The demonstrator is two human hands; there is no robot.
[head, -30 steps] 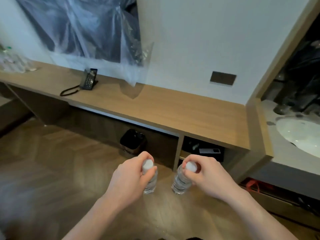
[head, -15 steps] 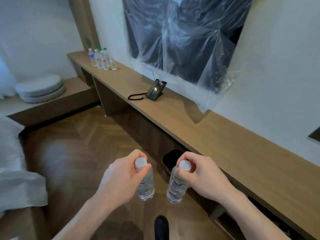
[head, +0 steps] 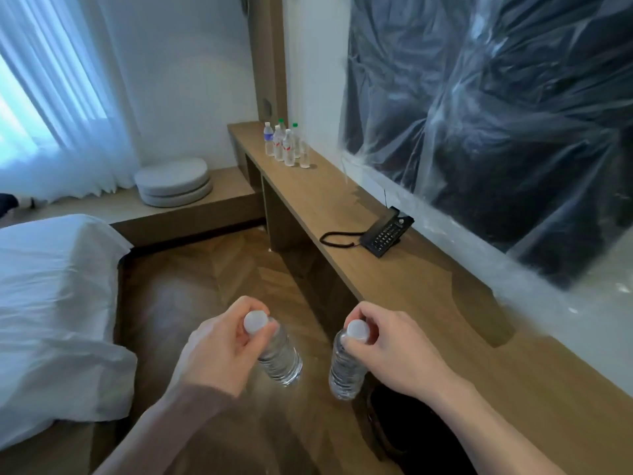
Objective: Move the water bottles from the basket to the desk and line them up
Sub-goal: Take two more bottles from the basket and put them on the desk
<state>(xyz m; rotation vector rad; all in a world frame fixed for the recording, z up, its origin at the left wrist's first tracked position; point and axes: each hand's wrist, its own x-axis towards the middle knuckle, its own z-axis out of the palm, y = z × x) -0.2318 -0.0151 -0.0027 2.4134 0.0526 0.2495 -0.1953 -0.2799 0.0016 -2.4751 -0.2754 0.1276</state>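
Black phone (head: 386, 234) on wood top; cushions (head: 173, 181) by curtain (head: 58, 108).

Both forearms reach up from the bottom of the frame, bare. The left hand (head: 222, 351), lower centre, curls its fingers around a bottle neck; the right hand (head: 394, 351), just right of it, pinches another the same way

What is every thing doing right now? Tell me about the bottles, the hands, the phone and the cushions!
Left hand: grips a clear plastic water bottle by its white cap, capped, in the air.
Right hand: grips a second clear bottle by its cap, hanging upright.
Cluster of small bottles: standing upright, capped, at the wooden desk's far end.
Black desk phone: handset on its cradle.
Round grey cushions: stacked.
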